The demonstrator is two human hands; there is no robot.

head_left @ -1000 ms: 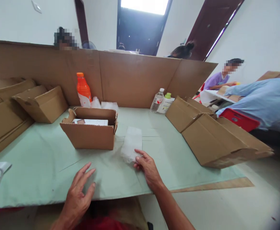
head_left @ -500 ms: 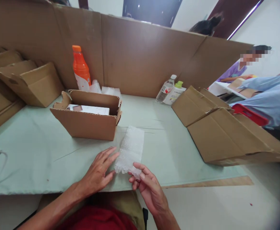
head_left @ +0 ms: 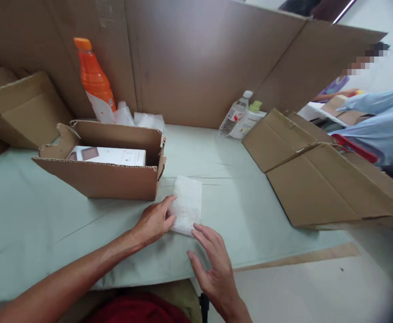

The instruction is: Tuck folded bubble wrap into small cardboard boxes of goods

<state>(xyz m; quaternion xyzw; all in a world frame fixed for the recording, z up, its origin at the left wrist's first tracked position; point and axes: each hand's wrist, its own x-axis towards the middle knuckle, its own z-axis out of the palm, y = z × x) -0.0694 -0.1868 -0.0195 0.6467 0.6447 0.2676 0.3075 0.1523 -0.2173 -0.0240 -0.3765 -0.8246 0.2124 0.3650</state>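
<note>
A white sheet of bubble wrap (head_left: 187,202) lies flat on the pale green table cover (head_left: 216,179). My left hand (head_left: 156,220) rests on its left edge, fingers stretched out flat. My right hand (head_left: 211,260) is at its near edge, fingers spread, touching the corner. Just to the left stands an open cardboard box (head_left: 105,166) with a white carton (head_left: 107,155) inside it.
An orange bottle (head_left: 95,83) and plastic bags stand behind the box. A clear water bottle (head_left: 233,114) and a white green-capped bottle (head_left: 248,121) stand at the back. Folded cardboard boxes (head_left: 320,179) lie at right, others (head_left: 21,107) at left. A cardboard wall rings the table. A person in blue (head_left: 381,125) sits at right.
My right hand has let go of the wrap's near edge and now lies open. The wrap, lifted before, lies flat. My left hand has moved onto its left edge. The view tilted down.
</note>
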